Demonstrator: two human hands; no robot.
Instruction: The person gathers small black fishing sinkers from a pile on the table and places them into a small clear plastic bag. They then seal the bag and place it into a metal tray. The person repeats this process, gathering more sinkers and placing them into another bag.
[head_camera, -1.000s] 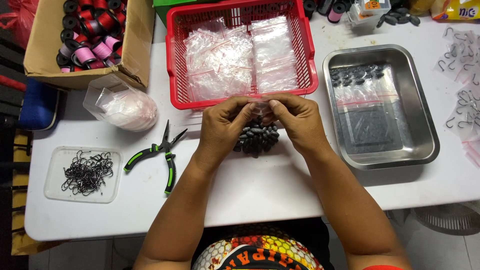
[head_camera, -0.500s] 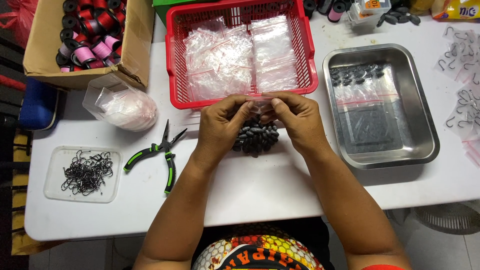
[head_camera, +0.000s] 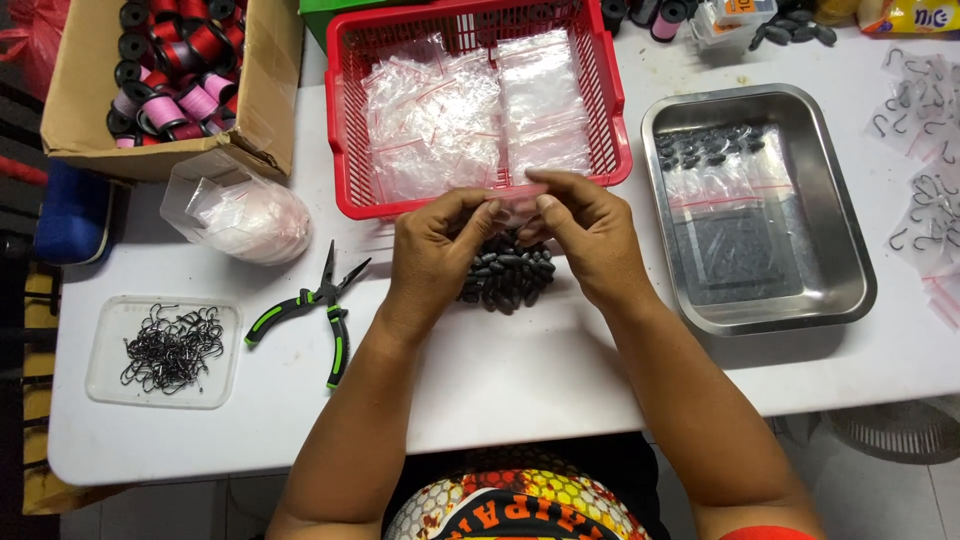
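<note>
Two hands meet at the middle of the frame, the left hand (head_camera: 432, 250) and the right hand (head_camera: 585, 235), both pinching the top edge of a small clear bag (head_camera: 520, 205) with a pink strip between thumb and fingertips. The bag sits right at the fingertips, held just above a pile of dark oval weights (head_camera: 505, 280) that lies on the white table (head_camera: 500, 380), partly hidden beneath the palms.

Judging by the layout, the work looks partway through: several filled bags with dark weights inside already lie in the steel tray (head_camera: 850, 260) at the right of the frame, while a good heap of loose weights remains under the hands, and the red basket (head_camera: 345, 150) at upper centre holds plenty of empty clear bags. Whether the held bag already contains weights cannot be told, since the fingers cover it.

Green-handled pliers (head_camera: 320, 305) lie left of the hands, untouched, and a clear dish of hooks (head_camera: 165, 350) sits at lower left. A cardboard box of thread spools (head_camera: 170, 70) fills the upper left.
</note>
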